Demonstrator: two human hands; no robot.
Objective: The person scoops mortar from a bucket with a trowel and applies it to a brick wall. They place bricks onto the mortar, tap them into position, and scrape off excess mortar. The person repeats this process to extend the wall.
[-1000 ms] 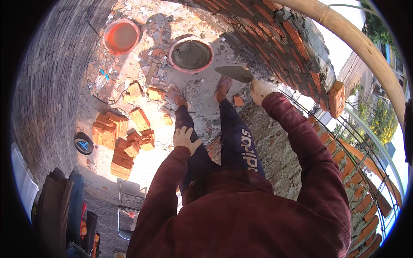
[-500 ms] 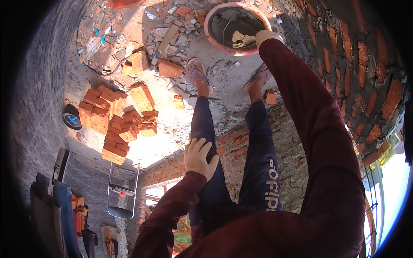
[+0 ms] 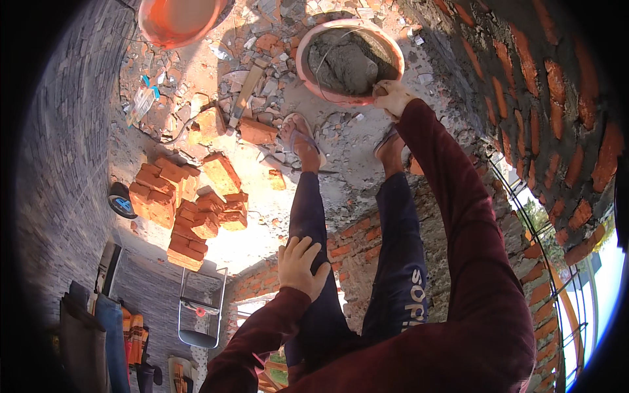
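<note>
Mortar (image 3: 337, 56) lies ahead-left of my right grip (image 3: 392, 98), the nearer, curled apparently round a trowel (image 3: 368, 73); my left grip (image 3: 302, 265) spreads empty on one leg (image 3: 308, 213).

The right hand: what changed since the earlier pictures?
The right hand has moved forward and left from beside the brick wall to the basin rim; its trowel is hard to make out. The left hand still rests on the left leg; the bricks lie unmoved.

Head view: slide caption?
Right hand at a tub of mortar, left hand on left leg, bricks nearby.
</note>
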